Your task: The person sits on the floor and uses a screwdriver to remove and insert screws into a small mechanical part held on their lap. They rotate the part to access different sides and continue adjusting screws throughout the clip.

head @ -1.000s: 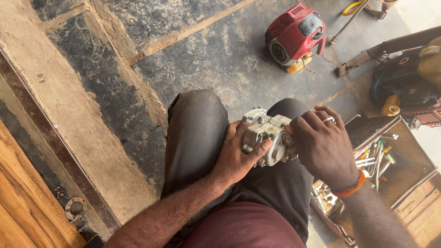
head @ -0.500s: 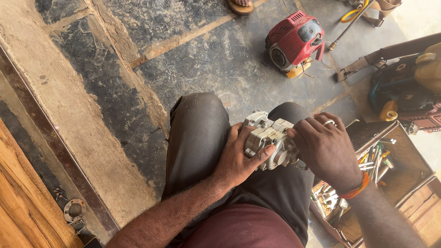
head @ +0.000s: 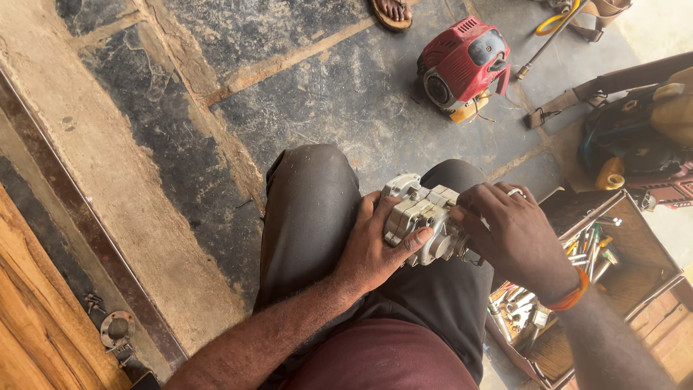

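Down on the lap, dead centre of view: small grey metal engine block (head: 422, 217), resting across dark trousers (head: 317, 217) between the knees. Left hand (head: 375, 249) wrapped around its 8 o'clock side, thumb pressed against the casing, clearly gripping it. Right hand (head: 509, 235) clamped on the 3 o'clock end, fingers curled over the top, orange wristband (head: 567, 297) on that wrist. Both hands touching the block, so held from two sides.

Up at 1 o'clock on the stone floor (head: 180, 144), well apart: red small engine unit (head: 462, 65) with a yellow bit underneath. Over at 4 o'clock, just beside the right knee, wooden box (head: 635, 253) full of loose tools, wrenches and such. Sandalled foot (head: 393, 11) at 12 o'clock, someone else's. Round metal fitting (head: 117, 328) at 8 o'clock by the wooden edge.
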Demonstrator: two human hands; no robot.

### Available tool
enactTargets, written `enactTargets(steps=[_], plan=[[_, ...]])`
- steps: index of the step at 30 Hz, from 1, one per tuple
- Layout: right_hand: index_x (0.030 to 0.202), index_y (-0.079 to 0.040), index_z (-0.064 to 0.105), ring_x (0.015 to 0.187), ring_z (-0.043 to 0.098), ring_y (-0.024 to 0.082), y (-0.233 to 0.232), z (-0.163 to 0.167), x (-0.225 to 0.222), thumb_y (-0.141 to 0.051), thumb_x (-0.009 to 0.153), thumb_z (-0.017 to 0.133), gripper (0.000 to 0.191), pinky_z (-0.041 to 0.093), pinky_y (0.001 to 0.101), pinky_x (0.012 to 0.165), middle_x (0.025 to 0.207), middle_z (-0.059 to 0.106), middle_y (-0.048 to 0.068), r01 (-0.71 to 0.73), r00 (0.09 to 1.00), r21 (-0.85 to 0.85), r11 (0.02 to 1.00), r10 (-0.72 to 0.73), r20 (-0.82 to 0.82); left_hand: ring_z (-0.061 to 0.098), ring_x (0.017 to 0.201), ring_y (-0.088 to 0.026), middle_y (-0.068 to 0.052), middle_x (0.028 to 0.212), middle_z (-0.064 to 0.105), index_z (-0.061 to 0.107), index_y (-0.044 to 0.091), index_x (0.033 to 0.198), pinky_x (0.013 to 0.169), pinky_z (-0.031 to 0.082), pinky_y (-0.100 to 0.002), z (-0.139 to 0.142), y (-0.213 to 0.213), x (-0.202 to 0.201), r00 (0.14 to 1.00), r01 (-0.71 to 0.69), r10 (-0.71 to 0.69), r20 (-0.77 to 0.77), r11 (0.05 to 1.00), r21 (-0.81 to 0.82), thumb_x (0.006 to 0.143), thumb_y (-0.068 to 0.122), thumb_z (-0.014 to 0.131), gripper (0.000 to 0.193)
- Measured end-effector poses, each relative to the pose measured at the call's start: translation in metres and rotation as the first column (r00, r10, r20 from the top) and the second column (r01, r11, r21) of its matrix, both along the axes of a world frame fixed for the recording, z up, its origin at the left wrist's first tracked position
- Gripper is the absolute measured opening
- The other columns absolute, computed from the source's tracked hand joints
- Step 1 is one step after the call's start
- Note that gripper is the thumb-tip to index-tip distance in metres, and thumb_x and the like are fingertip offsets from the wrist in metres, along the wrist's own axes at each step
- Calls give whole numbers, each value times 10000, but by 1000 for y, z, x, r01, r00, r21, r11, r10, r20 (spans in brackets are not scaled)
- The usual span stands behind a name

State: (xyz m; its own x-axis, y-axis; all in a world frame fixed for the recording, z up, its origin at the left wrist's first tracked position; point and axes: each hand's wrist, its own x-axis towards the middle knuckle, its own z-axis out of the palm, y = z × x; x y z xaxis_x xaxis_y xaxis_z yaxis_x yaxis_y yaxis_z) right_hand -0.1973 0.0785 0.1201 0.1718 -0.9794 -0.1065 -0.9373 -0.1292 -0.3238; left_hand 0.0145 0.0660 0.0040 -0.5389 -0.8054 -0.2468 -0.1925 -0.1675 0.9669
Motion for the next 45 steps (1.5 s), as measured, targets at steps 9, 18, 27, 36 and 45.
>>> enactTargets(steps=[9,18,27,36,45], plan=[[934,-75,676,821,640,266,-1,3,-1,-311,960,625,242,455,423,907,819,633,76,-58,991,44,997,63,-117,539,1327,-382,-255,1438,327,387,47,1520,993,600,-473,3,1,0,1000,1,0,16,998,-62,872,759,561,978],[972,-92,694,874,659,252,0,2,-1,-284,952,649,198,458,438,996,838,654,52,-109,991,-74,991,103,-82,527,1335,-387,-256,1441,326,408,47,1511,1007,585,-487,0,1,0,999,2,1,36,996,-88,884,740,580,951],[957,-66,678,708,671,263,0,2,0,-300,944,637,238,466,463,963,732,666,75,39,997,41,998,-42,63,552,1310,-382,-268,1425,331,423,27,1476,972,618,-476,1,1,-1,1000,10,-8,20,995,-102,877,743,573,945],[964,-62,661,759,671,292,9,-3,-14,-255,1004,579,213,497,442,941,743,645,102,78,992,40,996,-81,92,527,1326,-389,-278,1421,335,411,24,1496,973,603,-498,-2,1,0,999,-4,9,41,992,-126,889,758,546,962],[995,-68,668,841,681,277,16,5,-10,-256,877,741,233,512,442,874,856,663,74,-39,997,-118,992,46,58,525,1333,-373,-264,1439,334,373,3,1533,994,586,-480,-1,3,-1,998,-5,11,58,994,-111,890,745,564,1000]])
